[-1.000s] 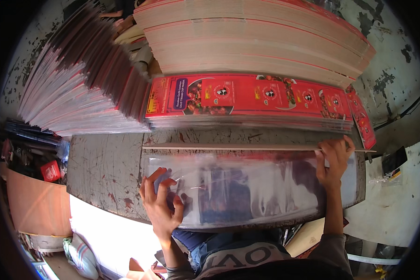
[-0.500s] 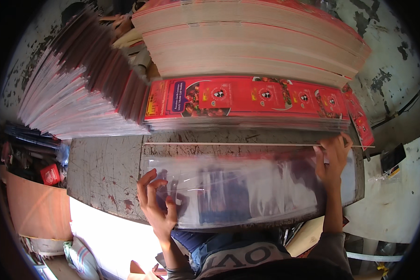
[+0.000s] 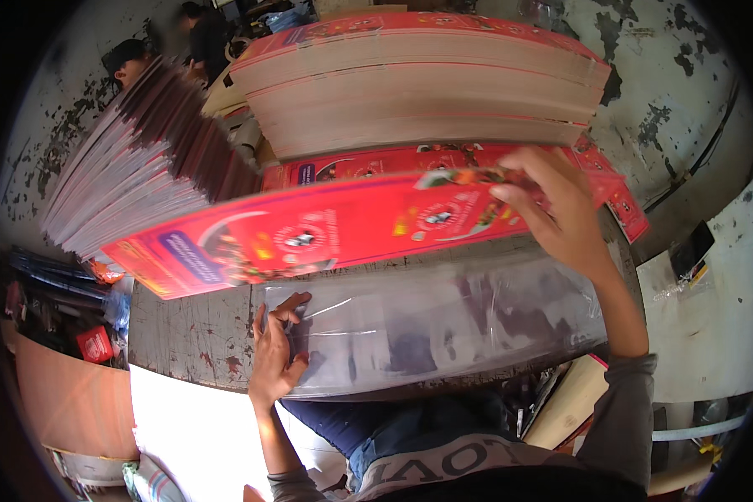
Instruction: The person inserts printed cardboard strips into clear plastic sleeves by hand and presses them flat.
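Note:
My right hand (image 3: 560, 209) grips a long red printed card (image 3: 364, 224) near its right end, thumb on the near face. Slanting across the table, the card hangs tilted, its left end lower and partly blurred. Beneath it lies a long, clear plastic sleeve (image 3: 443, 326), possibly several layered. My left hand (image 3: 278, 351) rests at the sleeve's left end, fingers bent but apart and touching the film. Behind the held card, a row of similar red printed pieces (image 3: 376, 162) is partly hidden.
A tall stack of cards (image 3: 418, 100) stands at the back of the scratched grey table (image 3: 188, 335). To the left leans a fanned pile of plastic-covered pieces (image 3: 134, 167). A red strip (image 3: 627, 213) lies at the right edge. People in dark clothing (image 3: 207, 38) are at the far left.
My right hand has moved up and left from the table's right side, and the red card now shows its broad face. My left hand stays at the sleeve's left end.

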Action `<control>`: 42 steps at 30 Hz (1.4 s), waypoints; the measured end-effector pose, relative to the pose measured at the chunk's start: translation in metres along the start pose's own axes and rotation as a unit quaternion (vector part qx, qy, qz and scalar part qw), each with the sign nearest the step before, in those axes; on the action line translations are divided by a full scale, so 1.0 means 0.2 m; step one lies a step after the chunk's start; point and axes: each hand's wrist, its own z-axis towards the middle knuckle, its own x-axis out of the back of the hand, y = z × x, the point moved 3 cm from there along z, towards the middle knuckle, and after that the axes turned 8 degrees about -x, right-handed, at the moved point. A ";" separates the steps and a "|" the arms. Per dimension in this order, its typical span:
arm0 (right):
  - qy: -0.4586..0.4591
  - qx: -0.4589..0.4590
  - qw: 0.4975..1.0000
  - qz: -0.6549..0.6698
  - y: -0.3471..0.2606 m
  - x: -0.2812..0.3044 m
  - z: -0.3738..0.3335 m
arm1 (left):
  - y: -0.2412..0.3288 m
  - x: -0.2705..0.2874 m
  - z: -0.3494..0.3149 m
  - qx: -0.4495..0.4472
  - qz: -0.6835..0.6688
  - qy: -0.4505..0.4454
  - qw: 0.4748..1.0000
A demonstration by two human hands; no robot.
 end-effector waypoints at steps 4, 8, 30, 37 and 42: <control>-0.019 0.035 0.997 0.065 -0.17 -0.13 0.17 | 0.01 -0.01 0.01 0.006 -0.011 0.024 1.000; -0.092 0.001 0.991 0.102 -0.28 -0.24 0.24 | 0.00 -0.04 0.03 0.009 -0.035 0.038 0.999; -0.230 -0.173 0.955 0.078 0.28 -0.17 -0.24 | -0.17 0.12 0.02 0.049 -0.203 -0.042 0.977; -0.168 -0.128 0.977 0.034 0.33 -0.03 -0.31 | -0.19 0.10 0.00 0.115 -0.275 0.078 0.952; -0.198 -0.166 0.966 0.007 0.30 -0.05 -0.30 | -0.19 0.08 -0.01 0.124 -0.315 0.135 0.931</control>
